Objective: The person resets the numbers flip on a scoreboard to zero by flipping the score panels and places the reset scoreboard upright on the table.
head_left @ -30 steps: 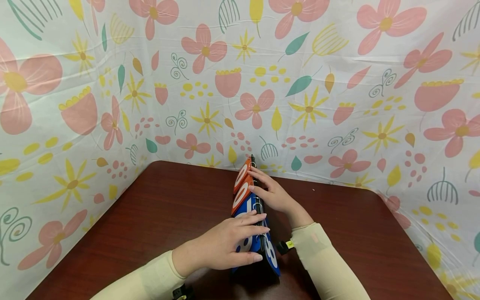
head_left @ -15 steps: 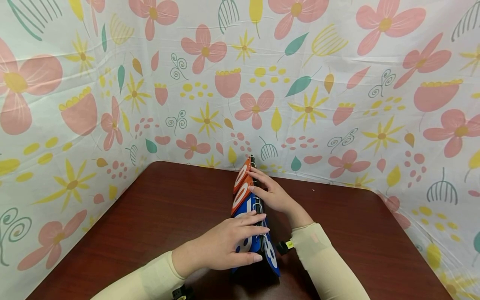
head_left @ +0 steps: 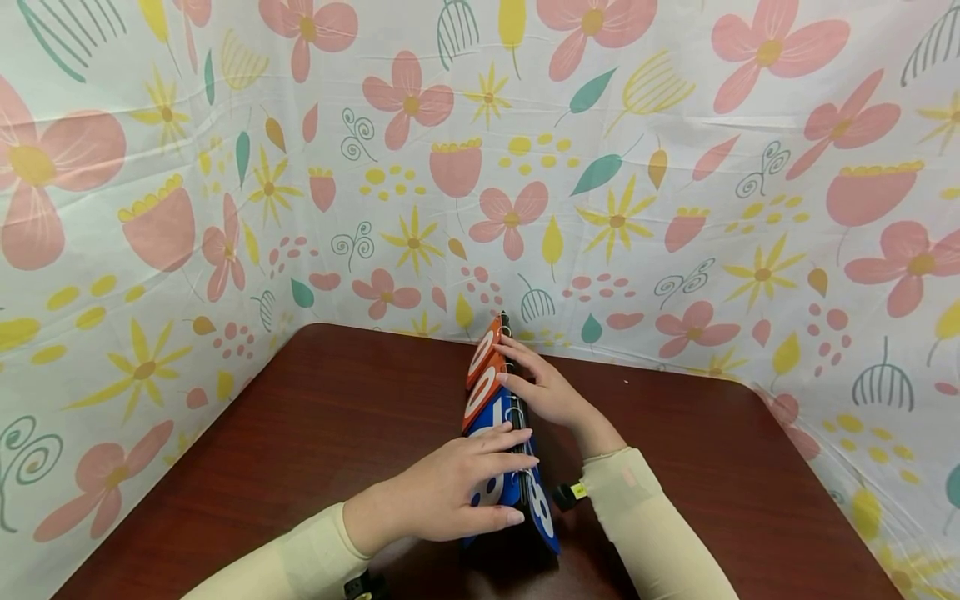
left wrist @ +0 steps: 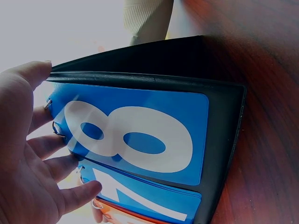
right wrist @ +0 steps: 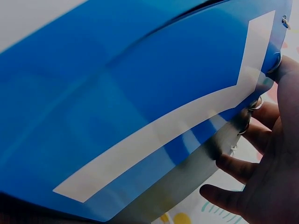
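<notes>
A flip scoreboard (head_left: 498, 410) stands tent-like on the table, its ringed ridge running away from me. Orange zero cards (head_left: 480, 396) hang at the far part of its left side, blue number cards nearer. My left hand (head_left: 442, 487) lies over the near part of the ridge with spread, fairly straight fingers. In the left wrist view, these fingers touch the ring edge beside a blue 8 card (left wrist: 112, 133). Farther along, my right hand (head_left: 555, 392) rests relaxed fingers on the ridge from the right. The right wrist view shows a large blue card (right wrist: 196, 70) close by.
The dark red-brown table (head_left: 360, 400) extends to both sides of the scoreboard. A white floral curtain (head_left: 660, 275) closes off the back and sides. Black wrist gear (head_left: 570, 495) sits beside the right sleeve (head_left: 645, 508).
</notes>
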{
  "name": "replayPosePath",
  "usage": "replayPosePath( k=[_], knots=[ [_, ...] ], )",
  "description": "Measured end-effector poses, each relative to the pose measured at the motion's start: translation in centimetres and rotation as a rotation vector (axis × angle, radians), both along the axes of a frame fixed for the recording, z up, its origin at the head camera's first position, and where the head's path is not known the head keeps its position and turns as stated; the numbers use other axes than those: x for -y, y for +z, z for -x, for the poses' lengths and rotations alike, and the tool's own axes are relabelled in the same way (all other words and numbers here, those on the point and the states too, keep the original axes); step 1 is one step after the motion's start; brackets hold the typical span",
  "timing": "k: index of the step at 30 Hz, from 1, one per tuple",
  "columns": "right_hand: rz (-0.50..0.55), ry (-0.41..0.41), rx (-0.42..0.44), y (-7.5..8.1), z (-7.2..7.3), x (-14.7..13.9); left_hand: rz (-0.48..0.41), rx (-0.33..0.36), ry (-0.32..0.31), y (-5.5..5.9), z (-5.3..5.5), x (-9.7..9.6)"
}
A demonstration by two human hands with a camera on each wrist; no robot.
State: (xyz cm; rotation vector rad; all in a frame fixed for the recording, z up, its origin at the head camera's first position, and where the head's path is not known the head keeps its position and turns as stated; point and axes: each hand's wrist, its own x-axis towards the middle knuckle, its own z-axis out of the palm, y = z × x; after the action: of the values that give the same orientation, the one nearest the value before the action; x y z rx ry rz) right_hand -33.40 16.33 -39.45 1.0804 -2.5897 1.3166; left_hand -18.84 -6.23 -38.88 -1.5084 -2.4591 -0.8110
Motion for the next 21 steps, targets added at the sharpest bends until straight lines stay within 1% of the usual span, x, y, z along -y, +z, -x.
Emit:
replayPosePath(
  k=[2,8,11,16,21],
  knots=[
    [0.000,-0.001,0.002,-0.01,-0.02,0.02,-0.004,0.013,-0.001,0.01,-0.02,0.00],
    [0.003,-0.003,0.005,-0.02,-0.17,0.07,0.003,-0.048,-0.006,-0.14,-0.04,-0.07],
    [0.009,-0.001,0.003,-0.09,-0.24,0.08,0.001,-0.059,-0.010,-0.21,0.00,-0.09],
    [0.021,-0.011,-0.001,-0.03,-0.35,0.03,-0.003,-0.053,-0.010,-0.19,0.08,-0.01],
    [0.038,-0.041,0.023,-0.41,0.11,-0.24,-0.006,-0.056,-0.008,-0.12,0.12,0.02]
  ],
)
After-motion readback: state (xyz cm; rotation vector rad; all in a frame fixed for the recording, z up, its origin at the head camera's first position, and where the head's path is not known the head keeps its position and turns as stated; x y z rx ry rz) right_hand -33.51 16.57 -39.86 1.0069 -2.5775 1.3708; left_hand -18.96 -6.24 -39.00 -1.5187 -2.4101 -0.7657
